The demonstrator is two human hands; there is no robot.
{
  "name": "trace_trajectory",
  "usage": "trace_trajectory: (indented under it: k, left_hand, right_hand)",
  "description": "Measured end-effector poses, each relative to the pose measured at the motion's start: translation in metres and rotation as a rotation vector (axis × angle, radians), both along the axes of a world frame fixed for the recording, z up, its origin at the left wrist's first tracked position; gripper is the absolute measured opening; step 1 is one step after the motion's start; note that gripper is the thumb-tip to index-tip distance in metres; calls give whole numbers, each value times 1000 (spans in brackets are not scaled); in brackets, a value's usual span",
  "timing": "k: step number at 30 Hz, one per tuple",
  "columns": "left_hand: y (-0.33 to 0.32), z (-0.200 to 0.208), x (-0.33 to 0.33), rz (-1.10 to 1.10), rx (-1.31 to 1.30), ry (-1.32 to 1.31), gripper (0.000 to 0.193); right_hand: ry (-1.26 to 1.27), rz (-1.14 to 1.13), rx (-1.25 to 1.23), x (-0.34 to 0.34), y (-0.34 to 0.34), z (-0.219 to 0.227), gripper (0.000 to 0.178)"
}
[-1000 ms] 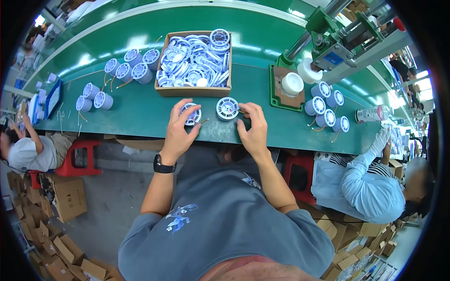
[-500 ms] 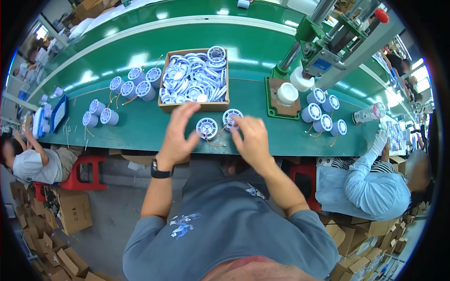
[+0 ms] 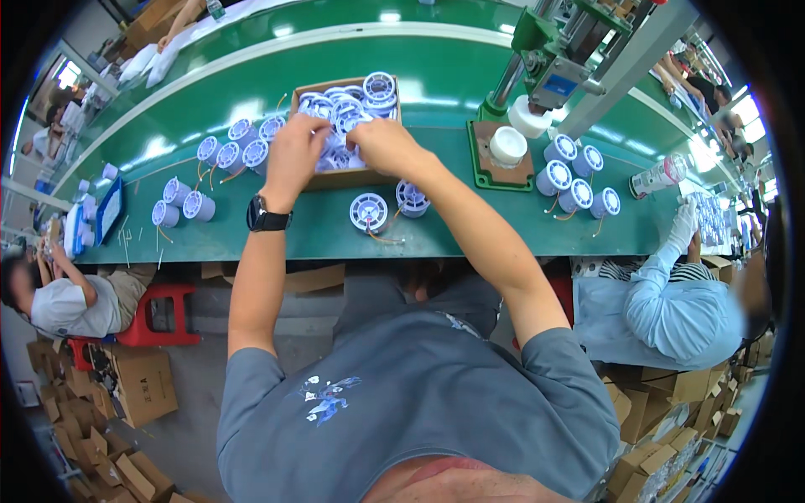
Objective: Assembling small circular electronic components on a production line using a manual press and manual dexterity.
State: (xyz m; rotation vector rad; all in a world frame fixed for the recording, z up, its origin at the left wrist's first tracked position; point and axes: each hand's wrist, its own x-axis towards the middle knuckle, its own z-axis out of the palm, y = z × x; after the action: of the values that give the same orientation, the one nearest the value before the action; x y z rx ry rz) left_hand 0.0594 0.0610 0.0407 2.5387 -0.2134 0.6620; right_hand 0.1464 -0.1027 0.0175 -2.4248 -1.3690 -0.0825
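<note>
Left hand (image 3: 295,151): in the cardboard box (image 3: 381,173), grip curled among white spools (image 3: 373,88).
Right hand (image 3: 379,144): likewise; clamped or not, cannot tell.
Bench (image 3: 277,235): two loose spools (image 3: 369,211).

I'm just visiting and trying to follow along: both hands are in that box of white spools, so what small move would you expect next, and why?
Probably a lift: each hand closes on a spool and draws it back toward the table edge. The left hand and right hand both reach into the cardboard box of white spools, and two spools already lie on the green table just before it.

Two spools (image 3: 387,208) block bare belt (image 3: 277,243) before box (image 3: 345,177).
</note>
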Motion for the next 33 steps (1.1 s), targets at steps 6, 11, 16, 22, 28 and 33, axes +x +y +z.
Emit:
trace_trajectory:
  k: [6,11,16,22,28,33]
  left_hand:
    - [-27,-20,-71,171,-48,-325,11]
    - [-48,-92,-117,159,-53,-190,15]
    - [-52,-99,-129,149,-102,-183,17]
    - [-53,-90,-127,152,-149,-71,20]
    - [-76,-56,-103,118,-343,-172,23]
    - [-77,-66,-96,13,-312,-72,25]
  right_hand:
    - [-8,143,-91,0,-5,15,24]
    - [109,233,-334,2,5,41,28]
    - [-12,333,-431,3,10,33,28]
    - [-347,278,-362,-5,-3,16,27]
    - [-354,172,367,-15,-51,19,28]
    - [-102,-21,434,-52,-122,12,38]
